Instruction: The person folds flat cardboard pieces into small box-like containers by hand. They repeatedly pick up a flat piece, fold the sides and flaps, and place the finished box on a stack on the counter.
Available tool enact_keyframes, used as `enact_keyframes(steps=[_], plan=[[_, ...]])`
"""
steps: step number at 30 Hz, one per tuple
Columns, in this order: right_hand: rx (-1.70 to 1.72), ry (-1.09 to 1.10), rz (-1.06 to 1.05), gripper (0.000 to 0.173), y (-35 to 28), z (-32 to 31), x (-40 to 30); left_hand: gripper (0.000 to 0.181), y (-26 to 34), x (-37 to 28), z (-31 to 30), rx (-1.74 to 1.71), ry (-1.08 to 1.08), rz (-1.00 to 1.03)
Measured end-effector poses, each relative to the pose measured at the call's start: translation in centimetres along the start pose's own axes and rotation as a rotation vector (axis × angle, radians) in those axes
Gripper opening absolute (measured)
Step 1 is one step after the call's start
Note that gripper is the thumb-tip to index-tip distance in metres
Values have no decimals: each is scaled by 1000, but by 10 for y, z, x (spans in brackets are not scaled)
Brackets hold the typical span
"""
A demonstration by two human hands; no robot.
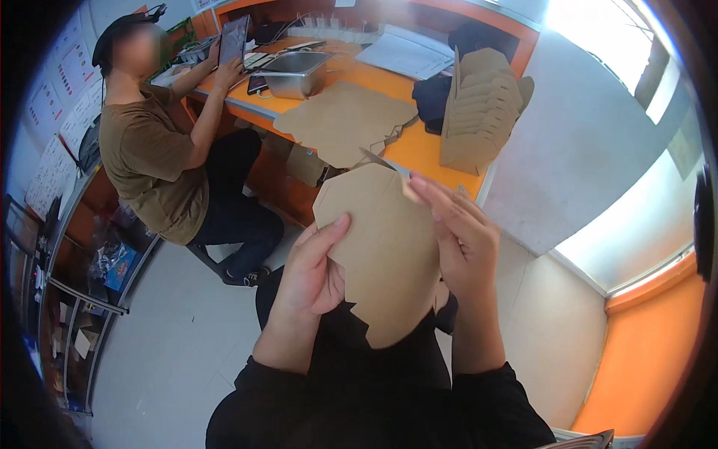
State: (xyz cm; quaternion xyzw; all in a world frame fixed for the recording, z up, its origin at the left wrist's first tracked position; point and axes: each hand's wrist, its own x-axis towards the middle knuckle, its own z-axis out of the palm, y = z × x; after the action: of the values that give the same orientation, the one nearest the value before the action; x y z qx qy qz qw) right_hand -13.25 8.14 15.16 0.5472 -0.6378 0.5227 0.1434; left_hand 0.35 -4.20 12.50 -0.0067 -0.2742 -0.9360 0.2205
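A flat brown cardboard box blank [387, 241] with notched edges and crease lines is held up before me, over my lap. My left hand [317, 266] grips its left edge, thumb on the near face. Along the upper right edge, my right hand [463, 236] holds the board with its fingers extended, and a small flap there is bent. A thin grey pointed strip [384, 161] sticks out above that corner; I cannot tell whether it is a flap or a blade. A pile of flat cardboard blanks [353, 120] lies on the orange desk [412, 154] beyond.
Folded cardboard boxes [479, 112] stand nested at the desk's right end, beside a dark cloth item [431, 104]. Behind the blanks are a metal pan [297, 76] and papers [406, 53]. A seated person [151, 146] at left holds a tablet [234, 42]. Metal shelving [87, 303] lines the left.
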Motion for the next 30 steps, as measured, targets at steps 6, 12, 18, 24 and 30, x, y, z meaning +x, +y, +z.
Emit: enact_keyframes(steps=[6,12,18,24,30], plan=[[70,-29,-123,39,11,-4,-39,49,-11,-26,7,-55,-84,-116],[-3,122,-262,35,6,6,-84,67,-24,-61,8,154,-235,-120],[18,148,-375,29,-11,3,-119,39,-35,-86,21,727,42,-44],[747,-17,-121,38,-18,-10,-140,23,-38,-124,40,1046,-86,-103],[842,-117,18,32,-51,-23,-147,29,-45,-147,53,994,-81,-68]])
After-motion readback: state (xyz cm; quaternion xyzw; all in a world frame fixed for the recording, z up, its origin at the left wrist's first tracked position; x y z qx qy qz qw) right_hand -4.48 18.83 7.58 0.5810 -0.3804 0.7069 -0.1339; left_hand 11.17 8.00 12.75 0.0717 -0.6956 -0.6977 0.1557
